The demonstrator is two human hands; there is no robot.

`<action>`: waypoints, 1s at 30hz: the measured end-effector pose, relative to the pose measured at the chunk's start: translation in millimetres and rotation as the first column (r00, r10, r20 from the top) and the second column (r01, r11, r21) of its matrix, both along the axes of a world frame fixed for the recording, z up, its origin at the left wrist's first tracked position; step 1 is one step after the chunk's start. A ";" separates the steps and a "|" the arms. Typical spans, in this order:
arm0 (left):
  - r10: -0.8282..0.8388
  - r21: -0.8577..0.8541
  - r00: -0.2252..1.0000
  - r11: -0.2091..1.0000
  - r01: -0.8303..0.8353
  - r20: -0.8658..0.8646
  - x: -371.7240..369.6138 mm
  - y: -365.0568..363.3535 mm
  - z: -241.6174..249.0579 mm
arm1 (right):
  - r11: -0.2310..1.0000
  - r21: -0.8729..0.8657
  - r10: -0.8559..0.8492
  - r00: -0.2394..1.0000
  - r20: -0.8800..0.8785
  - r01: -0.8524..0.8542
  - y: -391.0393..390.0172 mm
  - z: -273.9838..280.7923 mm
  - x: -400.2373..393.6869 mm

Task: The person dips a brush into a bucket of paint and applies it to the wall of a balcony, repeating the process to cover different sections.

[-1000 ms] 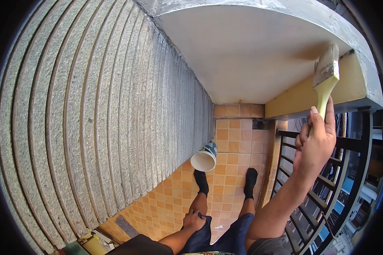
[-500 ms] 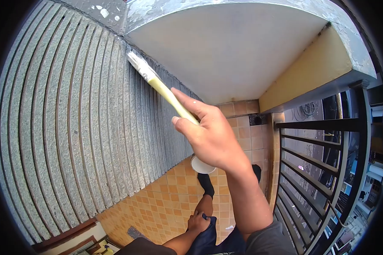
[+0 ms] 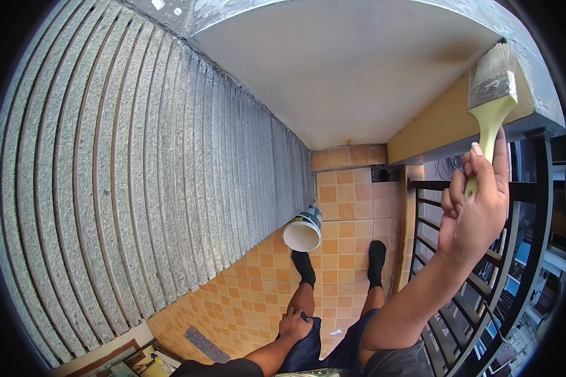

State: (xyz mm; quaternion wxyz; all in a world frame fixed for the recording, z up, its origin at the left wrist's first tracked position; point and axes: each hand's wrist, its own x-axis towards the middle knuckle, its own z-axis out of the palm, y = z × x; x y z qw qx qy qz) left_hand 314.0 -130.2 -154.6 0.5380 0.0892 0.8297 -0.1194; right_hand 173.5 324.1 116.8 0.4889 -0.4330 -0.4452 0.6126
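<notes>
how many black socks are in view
2: the left sock on the left foot, just below the bucket in the picture, and the right sock on the right foot, nearer the railing. No others show.

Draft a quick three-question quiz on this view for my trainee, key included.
1. Which hand holds the paintbrush?
2. True or false: the bristles are inside the bucket.
3. Fill in: the left hand rests on the person's ____.

Key:
1. The right hand.
2. False; the bristles are up near the corner of the ledge, well away from the bucket.
3. Leg.
</notes>
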 end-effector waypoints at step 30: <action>0.064 0.002 0.998 0.998 -0.064 -0.004 -7.7 12.3 4.4 | 0.979 -0.030 0.199 0.979 -0.036 -0.200 -14.0 -66.5 -24.7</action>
